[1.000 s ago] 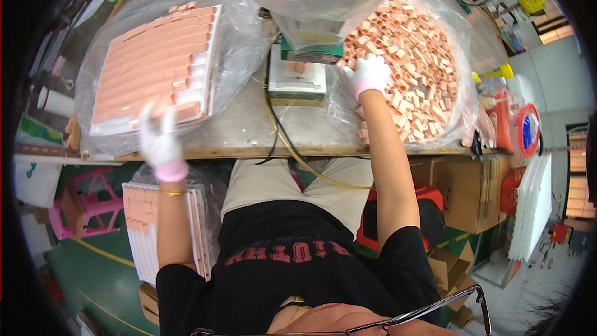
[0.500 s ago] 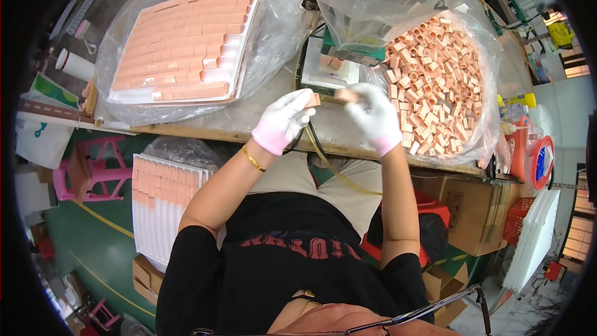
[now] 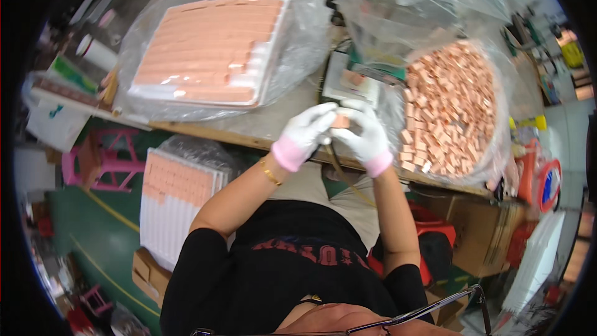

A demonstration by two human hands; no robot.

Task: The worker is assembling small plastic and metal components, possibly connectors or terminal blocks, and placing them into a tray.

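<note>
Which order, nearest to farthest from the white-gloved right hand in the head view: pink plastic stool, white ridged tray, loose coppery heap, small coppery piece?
1. Small coppery piece: in the white-gloved right hand.
2. Loose coppery heap: on its right.
3. White ridged tray: forward, to its left.
4. Pink plastic stool: far left.

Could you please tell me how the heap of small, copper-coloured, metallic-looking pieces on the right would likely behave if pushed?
The heap of small, copper-coloured, metallic-looking pieces would probably spill apart, since they lie loose at many angles. Each piece seems likely to be stiff, judging by its blocky form. Glossy highlights suggest they may slide easily.
</note>
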